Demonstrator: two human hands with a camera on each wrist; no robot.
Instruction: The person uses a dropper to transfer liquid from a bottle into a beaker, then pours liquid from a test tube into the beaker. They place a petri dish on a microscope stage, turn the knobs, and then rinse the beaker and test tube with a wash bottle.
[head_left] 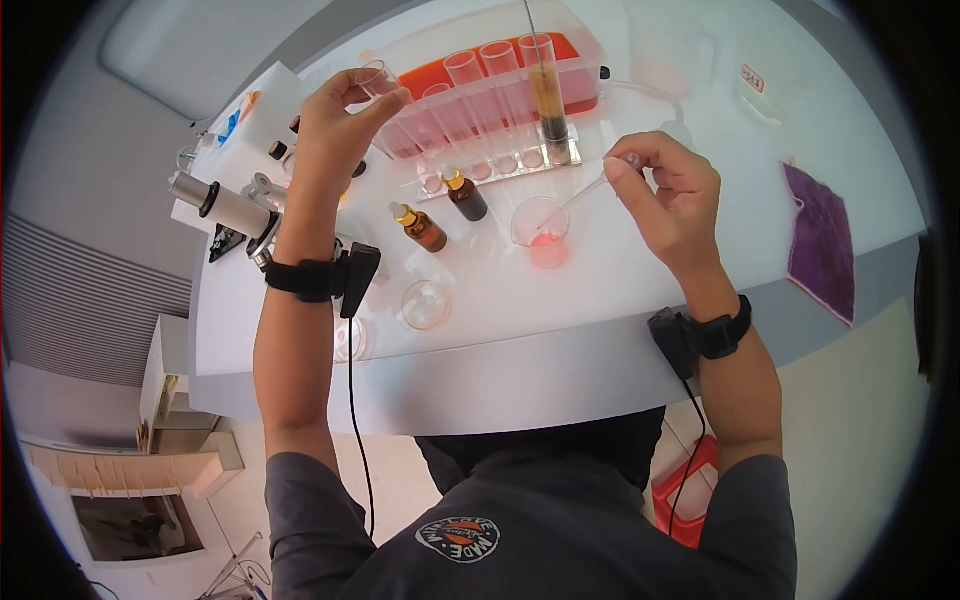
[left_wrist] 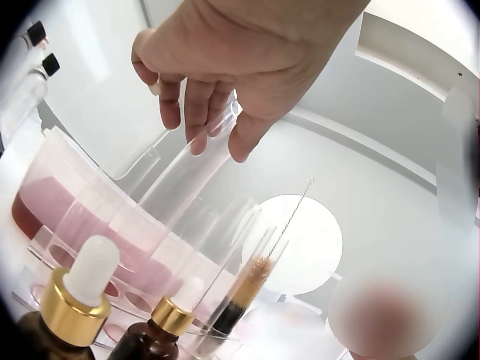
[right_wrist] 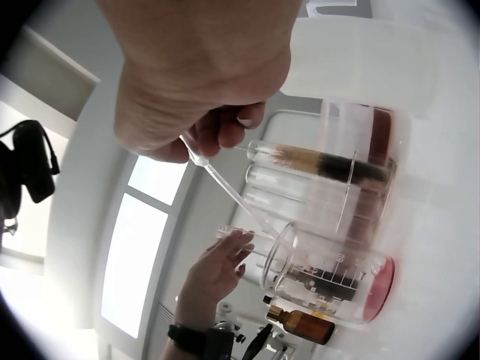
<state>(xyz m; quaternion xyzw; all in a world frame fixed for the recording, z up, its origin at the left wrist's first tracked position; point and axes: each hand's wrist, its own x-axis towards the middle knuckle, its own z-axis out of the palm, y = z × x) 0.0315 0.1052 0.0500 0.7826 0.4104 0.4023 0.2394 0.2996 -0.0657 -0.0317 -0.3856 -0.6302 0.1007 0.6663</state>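
My left hand (head_left: 343, 122) holds the rim of a clear test tube (left_wrist: 184, 176) that leans at the left end of the rack. Between the thumb and fingers of my right hand (head_left: 672, 195) is a plastic dropper (right_wrist: 229, 189), its tip down inside a small glass beaker (right_wrist: 319, 274) with pink liquid at the bottom. Several clear tubes stand in the clear rack (head_left: 500, 175). The right-end tube (head_left: 546, 95) holds a brush with dark and tan bristles. Two amber dropper bottles (head_left: 425, 232) with gold collars stand in front of the rack.
Behind the rack sits a clear tub (head_left: 590, 50) with red liquid. A microscope (head_left: 235, 212) stands at the left and a purple cloth (head_left: 822, 240) lies at the right. Round glass dishes (head_left: 426, 304) lie near the front edge.
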